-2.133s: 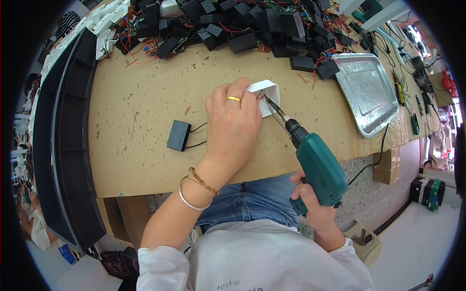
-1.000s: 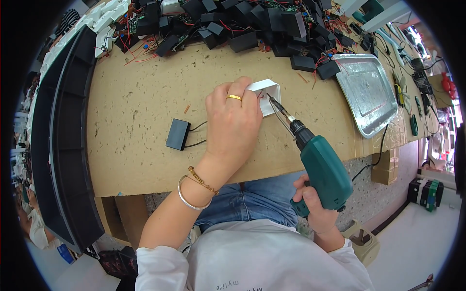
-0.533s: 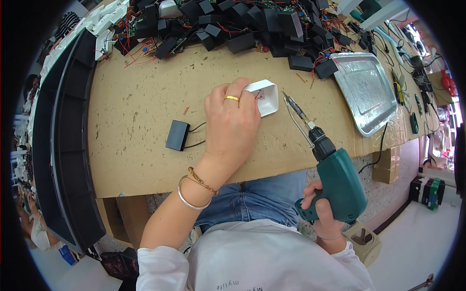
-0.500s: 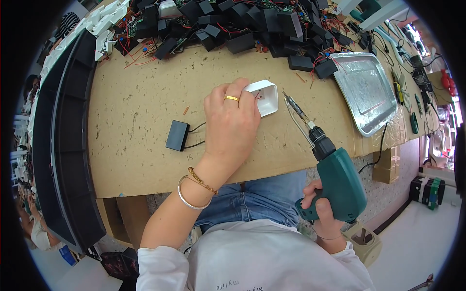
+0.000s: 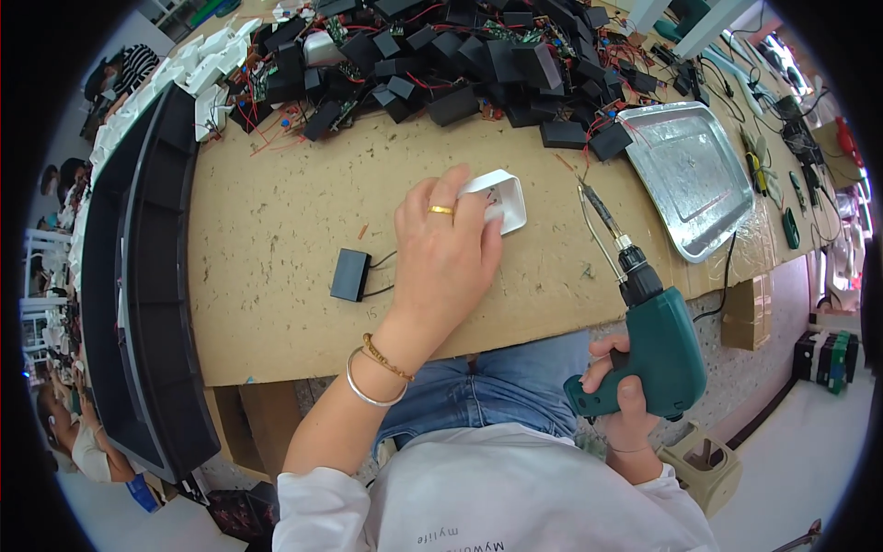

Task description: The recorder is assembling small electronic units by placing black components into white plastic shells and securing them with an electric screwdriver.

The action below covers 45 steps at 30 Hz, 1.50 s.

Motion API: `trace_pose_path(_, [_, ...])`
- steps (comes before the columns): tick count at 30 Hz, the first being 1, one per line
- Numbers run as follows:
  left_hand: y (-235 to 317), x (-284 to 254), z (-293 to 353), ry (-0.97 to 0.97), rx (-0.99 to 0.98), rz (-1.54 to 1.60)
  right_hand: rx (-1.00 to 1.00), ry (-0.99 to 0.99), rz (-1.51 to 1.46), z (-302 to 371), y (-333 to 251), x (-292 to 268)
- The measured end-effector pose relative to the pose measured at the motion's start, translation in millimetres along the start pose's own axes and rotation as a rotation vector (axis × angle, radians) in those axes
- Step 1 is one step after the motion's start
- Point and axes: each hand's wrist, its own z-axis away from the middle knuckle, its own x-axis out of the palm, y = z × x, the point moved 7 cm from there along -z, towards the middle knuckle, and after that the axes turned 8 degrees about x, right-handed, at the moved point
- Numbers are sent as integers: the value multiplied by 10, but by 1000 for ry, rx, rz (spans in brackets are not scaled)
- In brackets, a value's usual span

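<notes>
My left hand (image 5: 443,253) is closed on a small white plastic housing (image 5: 509,204), whose open side shows tiny metal parts inside. The hand hides part of it. A black box (image 5: 349,275) lies on the cardboard beside the left wrist, and two black wires run from it under my palm. In my right hand (image 5: 624,391) I grip the handle of a green soldering gun (image 5: 664,345). Its thin metal tip points away from me, to the right of the housing and apart from it.
A heap of black boxes (image 5: 451,106) with circuit boards and red wires covers the far side. To the right lies a metal tray (image 5: 694,198), with yellow-handled cutters (image 5: 756,175) past it. A long black bin (image 5: 156,276) borders the left, near white housings (image 5: 221,57).
The soldering gun's tip has shifted right, farther from the white housing. The left hand keeps its hold, its thumb now showing along the housing's near edge. The whole view has shifted slightly.
</notes>
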Motion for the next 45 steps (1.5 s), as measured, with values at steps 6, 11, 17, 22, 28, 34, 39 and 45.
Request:
trace_pose_path(6, [40, -130, -16, -96, -64, 12, 19, 40, 16, -28, -17, -126])
trace_pose_path(11, [-260, -126, 54, -251, -196, 190, 33, 9, -25, -70, 21, -42])
trace_pose_path(17, [-843, -1268, -14, 61, -607, 534, 39, 107, -10, -25, 121, -273])
trace_pose_path(22, [-1535, -3066, 87, 290, -692, -276, 7, 165, 3, -128, 152, -259])
trace_pose_path(28, [-2431, -3713, 765, -290, -1001, -1070, 35, 117, -26, -211, 129, -83])
trace_pose_path(34, [-2406, -2656, -392, 64, -476, -817, 74, 138, 55, -283, 63, 2])
trace_pose_path(39, [-3572, -1673, -415, -149, -652, -701, 47, 98, 96, -255, -11, 145])
trace_pose_path(45, [-4072, -1238, -279, 22, -1002, -477, 108, 219, 154, -221, 2, 69])
